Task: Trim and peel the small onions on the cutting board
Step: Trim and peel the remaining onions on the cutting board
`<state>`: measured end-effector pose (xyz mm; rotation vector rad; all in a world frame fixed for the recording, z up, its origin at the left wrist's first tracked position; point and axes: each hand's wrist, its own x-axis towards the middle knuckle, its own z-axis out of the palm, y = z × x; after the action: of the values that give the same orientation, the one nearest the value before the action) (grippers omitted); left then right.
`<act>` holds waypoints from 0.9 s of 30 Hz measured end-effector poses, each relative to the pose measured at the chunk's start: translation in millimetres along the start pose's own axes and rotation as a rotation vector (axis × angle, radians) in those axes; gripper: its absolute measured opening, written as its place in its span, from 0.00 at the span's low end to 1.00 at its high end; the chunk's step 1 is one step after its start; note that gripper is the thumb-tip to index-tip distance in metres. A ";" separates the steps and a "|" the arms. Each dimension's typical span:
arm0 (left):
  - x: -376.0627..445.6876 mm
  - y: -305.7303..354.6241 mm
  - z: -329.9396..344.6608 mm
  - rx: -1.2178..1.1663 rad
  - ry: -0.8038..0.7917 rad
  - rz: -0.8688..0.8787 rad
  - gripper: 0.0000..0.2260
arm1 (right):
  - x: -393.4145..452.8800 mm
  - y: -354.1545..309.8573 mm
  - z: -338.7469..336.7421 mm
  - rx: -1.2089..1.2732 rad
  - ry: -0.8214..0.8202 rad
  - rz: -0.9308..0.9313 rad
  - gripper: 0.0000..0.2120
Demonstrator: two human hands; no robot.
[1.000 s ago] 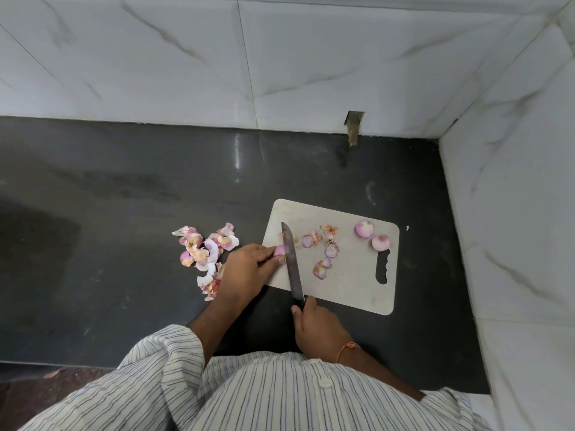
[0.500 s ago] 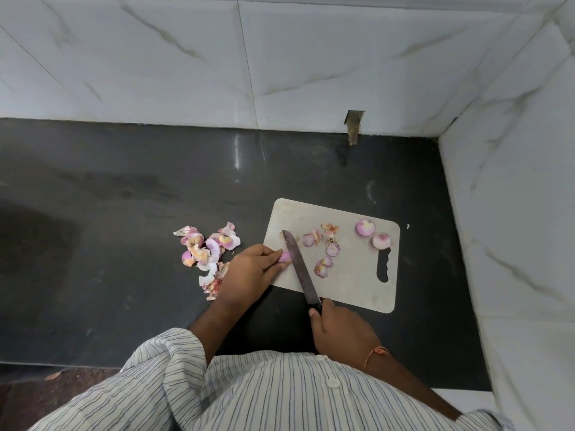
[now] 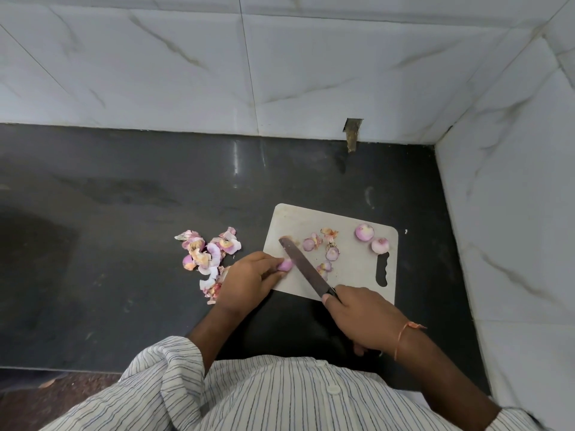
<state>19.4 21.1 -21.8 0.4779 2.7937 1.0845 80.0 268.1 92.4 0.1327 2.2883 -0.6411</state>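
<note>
Pale plastic makes up the cutting board [image 3: 348, 275], which lies on a dark stone counter [image 3: 124, 197] in the corner of white marble-look tiled walls [image 3: 186, 73]. In the head view, the left hand [image 3: 249, 283] pinches a small pink onion [image 3: 285, 265] at its fingertips, on the board's near left edge. The right hand [image 3: 362, 320] is clenched around the handle of a knife [image 3: 306, 269], whose blade runs diagonally away from that hand, its flat touching the held onion.

Half a second ago the blade stood steeper and the right hand sat closer to the body; now the hand has swung out to the right and the blade leans further left, with its tip near a scrap at the board's far left.

Beyond the knife lie loose trimmings [image 3: 326, 250], and further right two peeled onions [image 3: 371, 239] rest together by the board's handle slot. Left of the left hand, a heap of peels [image 3: 208, 253] sits on the counter, unchanged.
</note>
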 end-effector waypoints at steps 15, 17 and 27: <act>-17.6 35.8 -25.8 -0.510 0.014 -0.253 0.11 | 48.4 31.1 52.2 -0.356 0.330 0.108 0.20; -17.3 43.7 -30.8 -0.575 0.027 -0.251 0.10 | 44.3 24.6 45.7 -0.360 0.405 0.086 0.24; -12.8 69.8 -44.7 -0.612 0.100 -0.045 0.16 | 18.7 -39.6 15.9 0.987 0.268 -0.329 0.12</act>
<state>39.6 36.9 58.1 0.2894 2.3408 1.8853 65.7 224.2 86.2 0.3214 2.0341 -1.9800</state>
